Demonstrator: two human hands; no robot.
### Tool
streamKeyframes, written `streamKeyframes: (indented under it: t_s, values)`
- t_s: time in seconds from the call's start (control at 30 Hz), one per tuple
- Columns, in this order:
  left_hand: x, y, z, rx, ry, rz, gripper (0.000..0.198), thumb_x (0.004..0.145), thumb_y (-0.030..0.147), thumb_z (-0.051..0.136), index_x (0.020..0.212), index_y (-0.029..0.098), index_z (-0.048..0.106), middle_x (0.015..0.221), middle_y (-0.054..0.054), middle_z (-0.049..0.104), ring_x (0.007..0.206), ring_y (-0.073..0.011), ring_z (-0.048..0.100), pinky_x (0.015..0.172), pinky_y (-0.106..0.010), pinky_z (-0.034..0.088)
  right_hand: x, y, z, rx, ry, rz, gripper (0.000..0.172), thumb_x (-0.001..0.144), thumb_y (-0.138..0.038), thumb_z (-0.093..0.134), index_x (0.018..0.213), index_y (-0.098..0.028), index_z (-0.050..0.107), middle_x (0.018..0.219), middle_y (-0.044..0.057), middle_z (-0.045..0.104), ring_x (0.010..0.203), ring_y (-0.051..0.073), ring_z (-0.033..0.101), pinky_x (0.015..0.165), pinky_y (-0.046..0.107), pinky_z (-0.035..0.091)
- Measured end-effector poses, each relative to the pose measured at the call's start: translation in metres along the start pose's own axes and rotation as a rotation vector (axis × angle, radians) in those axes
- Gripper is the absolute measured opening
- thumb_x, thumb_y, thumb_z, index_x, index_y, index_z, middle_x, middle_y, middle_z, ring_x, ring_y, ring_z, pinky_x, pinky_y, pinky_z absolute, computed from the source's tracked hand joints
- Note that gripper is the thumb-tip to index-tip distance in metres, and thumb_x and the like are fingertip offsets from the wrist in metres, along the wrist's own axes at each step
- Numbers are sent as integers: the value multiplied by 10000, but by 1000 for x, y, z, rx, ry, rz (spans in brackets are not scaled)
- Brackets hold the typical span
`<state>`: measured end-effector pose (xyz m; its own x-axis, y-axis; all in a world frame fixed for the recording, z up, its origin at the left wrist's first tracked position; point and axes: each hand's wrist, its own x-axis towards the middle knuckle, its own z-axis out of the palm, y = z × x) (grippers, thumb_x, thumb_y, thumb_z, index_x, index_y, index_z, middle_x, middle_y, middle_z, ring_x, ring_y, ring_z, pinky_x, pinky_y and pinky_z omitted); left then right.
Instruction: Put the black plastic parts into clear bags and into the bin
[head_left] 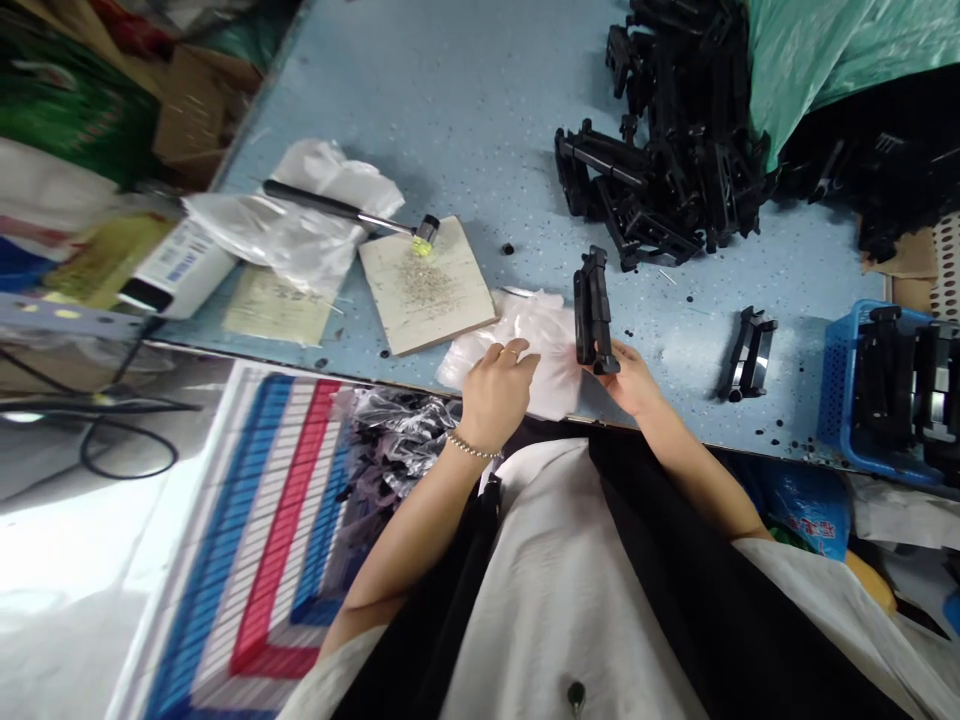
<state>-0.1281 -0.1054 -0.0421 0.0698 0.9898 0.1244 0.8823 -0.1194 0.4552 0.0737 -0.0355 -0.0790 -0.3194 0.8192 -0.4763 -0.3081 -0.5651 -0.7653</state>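
My right hand grips the lower end of a black plastic part and holds it upright above the front edge of the blue table. My left hand, with a bead bracelet at the wrist, rests with curled fingers on a clear plastic bag lying flat on the table just left of the part. What the left fingers pinch, if anything, is hidden.
A big pile of black plastic parts lies at the back right. One loose black part lies right of my hand, beside a blue basket holding more. A small hammer rests on a wooden block. A striped sack stands lower left.
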Motion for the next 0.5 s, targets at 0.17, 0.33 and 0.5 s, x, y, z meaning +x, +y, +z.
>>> streamKeyframes:
  t_s: [0.17,0.33,0.5]
  values:
    - [14,-10,10,-155,93,14,551,894,50,416,1392,204,595,1396,-104,621,1258,-235,606,1045,-392,560,-36,-17,-16,51,-132,13,299,720,-500,813,795,-237,691,799,9,740,865,209,719,764,329,581]
    - [20,-19,18,-309,68,50,620,851,48,461,1454,176,529,1441,-141,569,1329,-235,568,1083,-401,540,-78,-10,-36,52,-429,381,369,800,-524,732,876,-165,700,749,66,725,562,161,615,443,250,447]
    - [1,-4,13,-262,80,217,628,936,56,412,1551,180,396,1483,-168,524,1410,-239,506,1146,-405,494,-54,16,-27,98,-417,536,295,851,-452,684,889,-161,656,685,23,646,490,99,445,362,187,323]
